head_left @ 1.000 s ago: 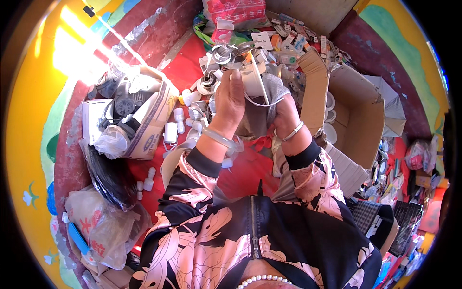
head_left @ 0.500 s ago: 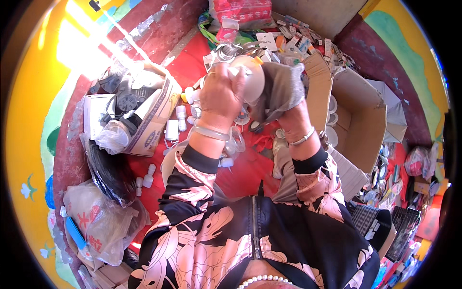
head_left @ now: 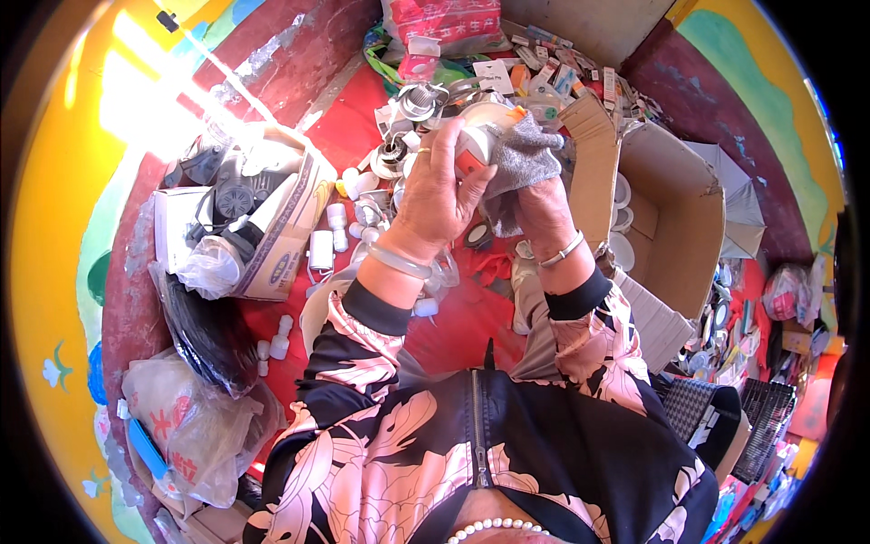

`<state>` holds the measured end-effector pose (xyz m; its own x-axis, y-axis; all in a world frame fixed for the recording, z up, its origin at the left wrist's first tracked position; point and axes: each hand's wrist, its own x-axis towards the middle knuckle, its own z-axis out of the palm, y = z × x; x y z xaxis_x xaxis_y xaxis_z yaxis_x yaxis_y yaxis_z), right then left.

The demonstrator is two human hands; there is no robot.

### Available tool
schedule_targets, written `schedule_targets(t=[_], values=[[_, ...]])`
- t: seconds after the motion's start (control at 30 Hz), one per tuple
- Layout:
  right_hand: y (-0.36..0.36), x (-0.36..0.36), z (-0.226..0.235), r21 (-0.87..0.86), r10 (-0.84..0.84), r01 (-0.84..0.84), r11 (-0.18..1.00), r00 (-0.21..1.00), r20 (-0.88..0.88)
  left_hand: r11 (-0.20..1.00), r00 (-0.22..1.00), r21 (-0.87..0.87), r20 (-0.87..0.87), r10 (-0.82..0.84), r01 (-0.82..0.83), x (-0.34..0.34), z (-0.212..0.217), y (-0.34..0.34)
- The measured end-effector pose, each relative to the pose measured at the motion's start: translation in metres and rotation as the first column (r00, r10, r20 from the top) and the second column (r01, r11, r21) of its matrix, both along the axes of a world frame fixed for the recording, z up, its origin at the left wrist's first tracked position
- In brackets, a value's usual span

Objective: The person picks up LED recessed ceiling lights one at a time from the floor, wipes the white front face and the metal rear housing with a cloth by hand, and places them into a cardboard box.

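Note:
My left hand (head_left: 433, 199) is closed round a white round light fitting (head_left: 475, 145) with a red patch on its side and a broad pale rim facing away; its exact kind is unclear. A grey cloth (head_left: 527, 156) is bunched in my right hand (head_left: 544, 216) and pressed against the fitting's right side. The cloth covers most of the right fingers. Beyond my left hand lie metal ring-shaped fittings (head_left: 421, 102) and a heap of small white parts. A white cylinder with a wire (head_left: 321, 251) lies left of my left wrist.
On the left stands a carton (head_left: 283, 240) of dark and white parts, with a plastic bag (head_left: 195, 417) nearer me. An open carton (head_left: 675, 236) with white round pieces stands at the right. Small boxes (head_left: 553, 68) are heaped at the back on the red sheet (head_left: 453, 335).
The fitting has turned from showing its round face to showing its side with the red patch. My right hand and the cloth have shifted slightly, with the cloth now bunched against the fitting.

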<state>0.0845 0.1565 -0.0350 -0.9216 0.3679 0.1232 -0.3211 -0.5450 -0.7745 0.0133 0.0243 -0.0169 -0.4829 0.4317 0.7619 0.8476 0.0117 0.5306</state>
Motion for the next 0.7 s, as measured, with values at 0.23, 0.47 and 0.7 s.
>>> schedule_targets(t=[0.23, 0.47, 0.7], values=[[-0.003, -0.005, -0.010, 0.352, -0.447, 0.497, 0.793, 0.868, -0.217, 0.994, 0.995, -0.095, 0.086, -0.041, 0.049, 0.009, 0.001, -0.004], [0.007, -0.008, -0.005, 0.642, -0.534, 0.607, 0.469, 0.774, -0.342, 0.999, 0.999, -0.032, 0.021, 0.038, -0.038, 0.013, 0.005, -0.003], [0.023, -0.002, 0.010, 0.906, -0.431, 0.365, 0.215, 0.868, -0.248, 0.995, 0.995, -0.030, 0.014, 0.094, -0.094, 0.009, 0.003, -0.004]])
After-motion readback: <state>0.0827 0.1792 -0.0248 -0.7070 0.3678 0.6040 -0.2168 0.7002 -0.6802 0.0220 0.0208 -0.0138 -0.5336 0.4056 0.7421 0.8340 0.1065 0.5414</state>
